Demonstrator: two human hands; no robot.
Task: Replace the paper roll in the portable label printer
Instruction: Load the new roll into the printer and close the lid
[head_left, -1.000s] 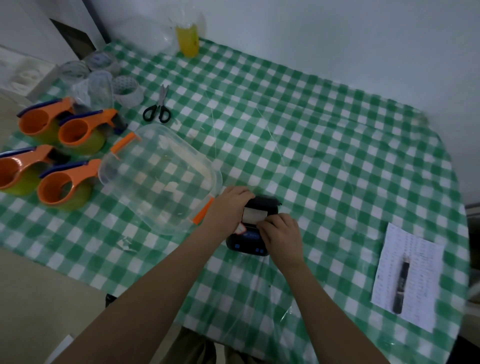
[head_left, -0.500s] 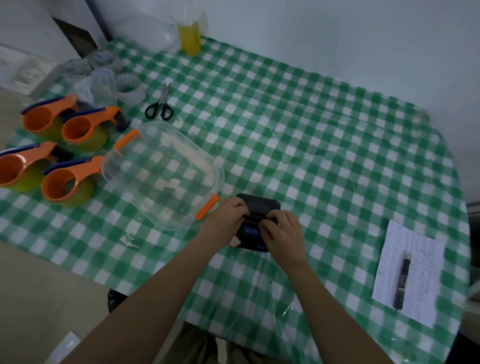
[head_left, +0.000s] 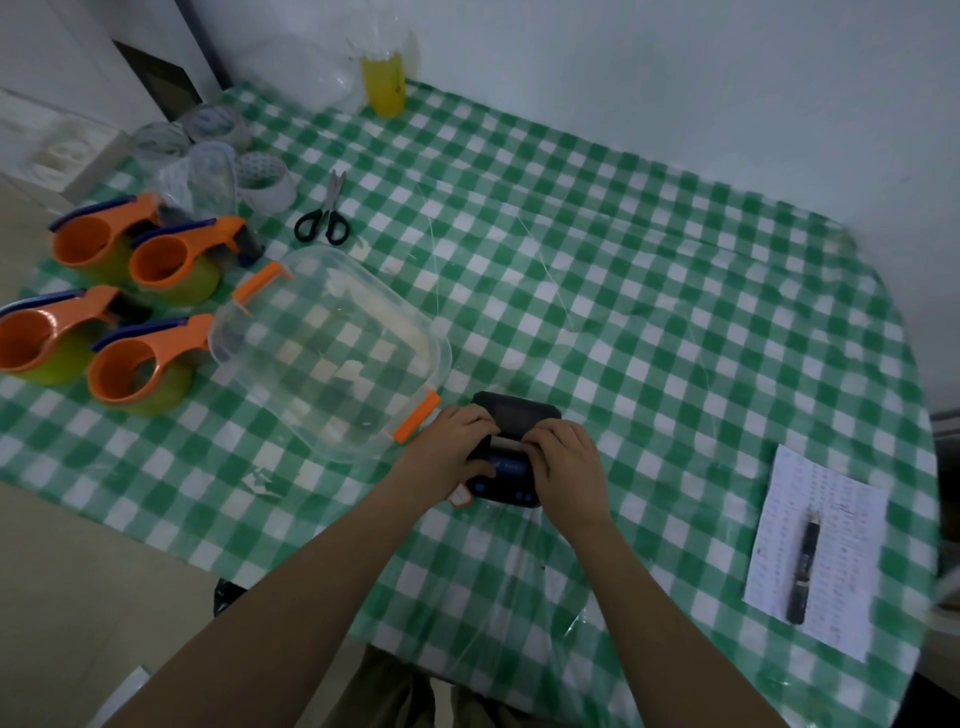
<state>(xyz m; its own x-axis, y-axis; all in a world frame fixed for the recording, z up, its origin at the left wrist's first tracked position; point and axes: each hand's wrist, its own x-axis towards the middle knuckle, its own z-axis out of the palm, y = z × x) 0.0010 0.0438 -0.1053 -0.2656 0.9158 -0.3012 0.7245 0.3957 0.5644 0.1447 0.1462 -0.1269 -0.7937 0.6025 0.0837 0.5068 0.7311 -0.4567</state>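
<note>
A small black label printer (head_left: 515, 415) lies flat on the green checked tablecloth (head_left: 597, 270), its lid down and its blue-lit panel facing me. A short white strip of paper (head_left: 506, 443) shows at the slot between lid and panel. My left hand (head_left: 451, 447) grips the printer's left side, fingertips on the lid edge. My right hand (head_left: 563, 467) grips the right side, fingers curled over the slot. A small red-edged label (head_left: 459, 498) lies by my left wrist.
A clear plastic box (head_left: 332, 348) with orange clips sits just left of the printer. Several orange tape dispensers (head_left: 140, 364) and tape rolls stand at far left, scissors (head_left: 324, 215) behind. A printed sheet with a black marker (head_left: 802, 566) lies at right. A yellow bottle (head_left: 384, 78) stands at the back.
One second ago the lid stood up with white paper showing inside. The lid has come down flat, and both hands now press on the printer's sides.
</note>
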